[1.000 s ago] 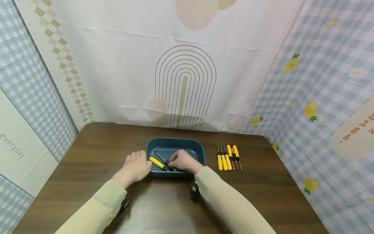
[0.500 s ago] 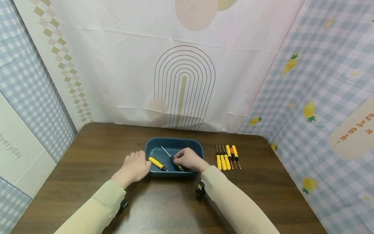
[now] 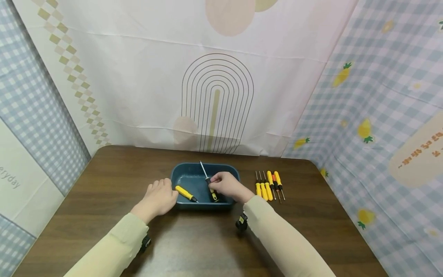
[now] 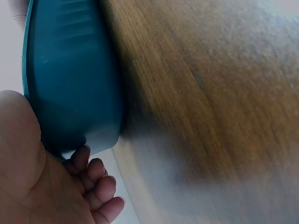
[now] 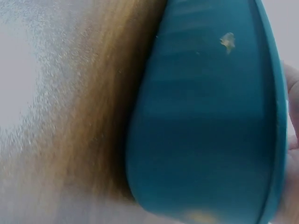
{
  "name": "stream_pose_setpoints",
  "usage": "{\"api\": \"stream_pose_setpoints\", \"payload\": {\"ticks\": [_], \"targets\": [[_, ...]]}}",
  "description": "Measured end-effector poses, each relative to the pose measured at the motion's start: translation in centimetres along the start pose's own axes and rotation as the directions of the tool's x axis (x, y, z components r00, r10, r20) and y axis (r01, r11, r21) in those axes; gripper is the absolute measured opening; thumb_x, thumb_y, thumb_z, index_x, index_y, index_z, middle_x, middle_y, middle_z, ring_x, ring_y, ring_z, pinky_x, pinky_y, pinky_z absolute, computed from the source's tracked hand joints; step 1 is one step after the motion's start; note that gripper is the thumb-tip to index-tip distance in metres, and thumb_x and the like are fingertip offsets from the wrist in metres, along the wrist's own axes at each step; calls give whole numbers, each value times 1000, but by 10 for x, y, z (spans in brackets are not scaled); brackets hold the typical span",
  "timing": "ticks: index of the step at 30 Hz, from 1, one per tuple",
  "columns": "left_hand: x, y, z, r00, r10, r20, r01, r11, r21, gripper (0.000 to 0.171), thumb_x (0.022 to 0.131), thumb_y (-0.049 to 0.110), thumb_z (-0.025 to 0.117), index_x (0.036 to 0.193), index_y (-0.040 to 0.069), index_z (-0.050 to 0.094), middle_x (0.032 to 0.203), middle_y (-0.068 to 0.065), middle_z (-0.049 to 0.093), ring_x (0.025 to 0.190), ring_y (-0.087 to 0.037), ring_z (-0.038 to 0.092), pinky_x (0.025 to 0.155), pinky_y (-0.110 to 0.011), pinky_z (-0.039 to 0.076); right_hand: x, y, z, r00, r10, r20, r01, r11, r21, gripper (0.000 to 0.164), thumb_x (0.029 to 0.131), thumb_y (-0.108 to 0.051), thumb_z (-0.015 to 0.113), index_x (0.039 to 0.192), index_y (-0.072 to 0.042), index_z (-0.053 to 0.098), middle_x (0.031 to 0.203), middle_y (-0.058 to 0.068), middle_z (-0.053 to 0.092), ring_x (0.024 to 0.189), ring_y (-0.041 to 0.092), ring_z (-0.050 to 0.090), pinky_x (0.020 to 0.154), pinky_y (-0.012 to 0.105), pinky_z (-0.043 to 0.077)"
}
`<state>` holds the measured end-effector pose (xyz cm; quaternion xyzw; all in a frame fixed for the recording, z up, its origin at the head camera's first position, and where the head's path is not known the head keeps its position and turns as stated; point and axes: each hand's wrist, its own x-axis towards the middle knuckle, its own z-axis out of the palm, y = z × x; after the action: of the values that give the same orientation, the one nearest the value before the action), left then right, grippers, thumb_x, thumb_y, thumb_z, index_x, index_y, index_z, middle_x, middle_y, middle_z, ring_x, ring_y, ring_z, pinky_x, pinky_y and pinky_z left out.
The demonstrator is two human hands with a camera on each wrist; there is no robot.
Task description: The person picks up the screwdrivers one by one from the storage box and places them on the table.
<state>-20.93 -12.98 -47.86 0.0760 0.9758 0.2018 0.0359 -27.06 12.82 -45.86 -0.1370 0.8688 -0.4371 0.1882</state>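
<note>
A blue tray (image 3: 192, 162) stands on the table, its outer wall (image 4: 74, 84) filling much of the left wrist view. My left hand (image 3: 160, 198) grips the tray's left end, thumb at the rim and fingers curled outside. Inside the tray, my right hand (image 3: 230, 186) pinches a screwdriver (image 3: 204, 169) with a black and yellow handle; its shank points up and away to the left. A second screwdriver (image 3: 185, 192), with a yellow handle, lies at the tray's left side. In the right wrist view the tray wall (image 5: 201, 121) hides most of the right hand.
Several screwdrivers (image 3: 268, 186) lie side by side on the brown table (image 3: 131, 165), right of the tray. Some handles point toward me, others away. A patterned cloth (image 3: 145, 96) hangs behind the table, and a checked cloth (image 3: 387, 96) hangs on the right.
My right hand has moved slightly right and up with its screwdriver, whose shank has swung from pointing left to pointing more away from me. The left hand has stayed at the tray.
</note>
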Motion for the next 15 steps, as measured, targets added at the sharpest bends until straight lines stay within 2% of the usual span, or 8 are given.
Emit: {"api": "stream_pose_setpoints", "payload": {"ticks": [8,15], "targets": [[0,-1,1,1000,0,1,0,1000,0,34,93,28,44,107,-4,48,90,-10,47,84,-28,43,77,-44,34,-6,4,-18,999,9,30,-13,989,146,27,90,-21,67,110,-4,59,102,9,63,92,22,62,86,41,51],[1,-1,1,1000,-6,2,6,1000,-4,34,93,27,45,106,-4,48,89,-10,47,84,-28,43,77,-45,35,-10,6,-30,999,36,6,-36,975,218,39,88,-28,70,118,-6,60,108,7,67,99,24,62,92,42,47]]}}
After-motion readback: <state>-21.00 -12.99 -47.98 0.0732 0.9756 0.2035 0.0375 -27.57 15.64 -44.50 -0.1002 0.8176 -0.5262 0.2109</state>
